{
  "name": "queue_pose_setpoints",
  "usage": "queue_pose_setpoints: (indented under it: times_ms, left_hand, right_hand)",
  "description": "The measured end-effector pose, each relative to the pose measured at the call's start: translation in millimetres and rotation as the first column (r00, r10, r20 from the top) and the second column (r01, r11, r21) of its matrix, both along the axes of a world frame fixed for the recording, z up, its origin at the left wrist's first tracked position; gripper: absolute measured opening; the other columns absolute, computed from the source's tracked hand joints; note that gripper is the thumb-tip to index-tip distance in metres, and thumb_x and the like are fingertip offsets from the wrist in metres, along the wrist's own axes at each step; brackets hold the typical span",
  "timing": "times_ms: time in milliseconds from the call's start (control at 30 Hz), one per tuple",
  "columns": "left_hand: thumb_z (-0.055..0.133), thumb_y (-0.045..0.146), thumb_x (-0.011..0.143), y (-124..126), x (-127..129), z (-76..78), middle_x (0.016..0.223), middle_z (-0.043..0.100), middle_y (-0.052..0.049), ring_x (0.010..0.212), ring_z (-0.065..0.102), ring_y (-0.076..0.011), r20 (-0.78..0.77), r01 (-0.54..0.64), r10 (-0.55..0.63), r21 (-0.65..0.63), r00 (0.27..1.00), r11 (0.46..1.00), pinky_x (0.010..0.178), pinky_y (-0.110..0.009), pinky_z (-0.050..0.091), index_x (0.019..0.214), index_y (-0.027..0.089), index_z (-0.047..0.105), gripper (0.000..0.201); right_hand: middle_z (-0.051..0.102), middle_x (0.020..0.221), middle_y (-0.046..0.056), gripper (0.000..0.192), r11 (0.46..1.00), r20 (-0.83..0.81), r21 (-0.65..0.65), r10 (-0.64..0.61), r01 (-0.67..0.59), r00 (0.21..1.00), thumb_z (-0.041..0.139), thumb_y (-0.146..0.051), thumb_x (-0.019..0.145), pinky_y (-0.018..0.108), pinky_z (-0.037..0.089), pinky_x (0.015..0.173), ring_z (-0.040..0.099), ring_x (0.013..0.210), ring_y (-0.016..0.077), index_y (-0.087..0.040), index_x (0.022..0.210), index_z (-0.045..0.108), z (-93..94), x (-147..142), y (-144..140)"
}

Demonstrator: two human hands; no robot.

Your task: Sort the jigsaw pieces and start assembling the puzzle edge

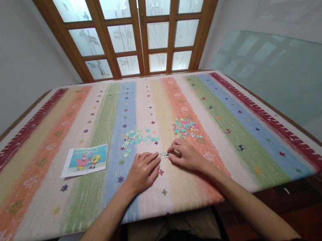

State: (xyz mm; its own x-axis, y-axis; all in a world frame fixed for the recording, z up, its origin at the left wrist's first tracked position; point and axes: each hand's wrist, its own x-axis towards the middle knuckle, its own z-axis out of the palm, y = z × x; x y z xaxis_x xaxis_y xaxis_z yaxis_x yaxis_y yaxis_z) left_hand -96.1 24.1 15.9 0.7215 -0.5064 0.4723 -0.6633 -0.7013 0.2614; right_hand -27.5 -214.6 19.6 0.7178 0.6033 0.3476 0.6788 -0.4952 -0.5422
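Note:
A short strip of jigsaw pieces (163,155) lies flat on the tablecloth between my two hands. At its left end, my left hand (144,171) rests with fingers bent and held together, the fingertips against the strip. My right hand (186,155) closes thumb and fingers at the strip's right end. How the pieces join under the fingertips is hidden. Just beyond the hands lies a loose heap of mostly turquoise jigsaw pieces (134,136). A second heap of more mixed-coloured jigsaw pieces (185,126) is beyond my right hand.
To the left lies a printed cartoon picture (85,160) on white paper. A striped tablecloth (100,197) covers the table, whose near edge runs under my forearms. Wooden doors with frosted panes (138,25) stand behind the far edge. A glass-like panel (280,74) leans at right.

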Motion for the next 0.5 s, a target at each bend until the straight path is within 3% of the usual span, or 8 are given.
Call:
queue_pose_setpoints:
  times_ms: [200, 500]
  left_hand:
    - [0.055, 0.018, 0.098, -2.8, -0.1, 2.0, 0.126, 0.069, -0.009, 0.109, 0.058, -0.0274, 0.037, -0.011, 0.011, -0.010, 0.999, 1.000, 0.092, -0.045, 0.045, 0.119, 0.018, 0.066, 0.024]
    - [0.053, 0.021, 0.097, -16.9, 1.3, 3.4, 0.124, 0.066, -0.011, 0.109, 0.053, -0.0296, 0.012, -0.033, 0.032, 0.085, 0.999, 0.996, 0.093, -0.047, 0.046, 0.130, 0.019, 0.061, 0.034]
  right_hand:
    - [0.062, 0.089, 0.006, 0.003, 1.000, 0.018, -0.002, 0.009, -0.009, 1.000, 0.066, -0.017, 0.086, 0.037, 0.046, 0.082, 0.057, 0.088, 0.0224, -0.018, 0.089, 0.066, 0.2, -0.4, -0.2]
    - [0.062, 0.091, 0.006, 0.004, 1.000, 0.029, 0.006, 0.012, -0.013, 0.999, 0.068, -0.019, 0.086, 0.037, 0.046, 0.082, 0.057, 0.089, 0.0224, -0.020, 0.090, 0.067, -1.1, -0.7, -1.5]
